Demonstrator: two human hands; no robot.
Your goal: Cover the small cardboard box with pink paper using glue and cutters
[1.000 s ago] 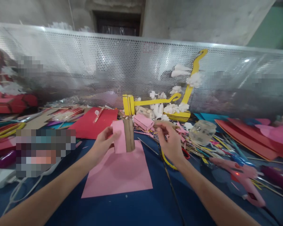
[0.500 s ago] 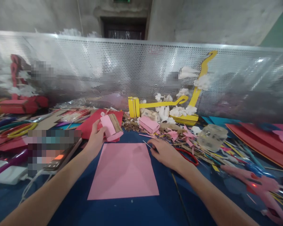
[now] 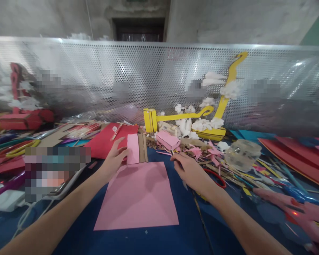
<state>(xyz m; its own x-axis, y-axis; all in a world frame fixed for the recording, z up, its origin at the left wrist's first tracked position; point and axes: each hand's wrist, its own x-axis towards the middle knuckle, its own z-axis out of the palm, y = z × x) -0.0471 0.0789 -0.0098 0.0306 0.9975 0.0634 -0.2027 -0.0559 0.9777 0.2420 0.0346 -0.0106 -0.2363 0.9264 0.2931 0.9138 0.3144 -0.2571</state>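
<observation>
My left hand (image 3: 115,158) grips the left side of a small cardboard block (image 3: 133,148). Pink paper covers part of the block, and a brown strip shows on its right. It is held over the top edge of a pink paper sheet (image 3: 138,198) lying flat on the blue table. Just right of the sheet, my right hand (image 3: 187,168) is closed around a thin, pen-like tool (image 3: 172,153). Only its dark tip shows clearly past the fingers. Red-handled scissors (image 3: 220,179) lie partly hidden behind my right wrist.
Paper and cardboard scraps (image 3: 212,159) are heaped behind my right hand. A pink glue gun (image 3: 289,202) with a lit red light lies at right, a phone (image 3: 57,173) at left. Yellow cardboard pieces (image 3: 150,120) with white fluff stand before a perforated metal panel (image 3: 154,78).
My left hand has moved slightly right and turned the block upright, its brown strip now facing me. My right hand has shifted a little right, and the tool's tip points differently.
</observation>
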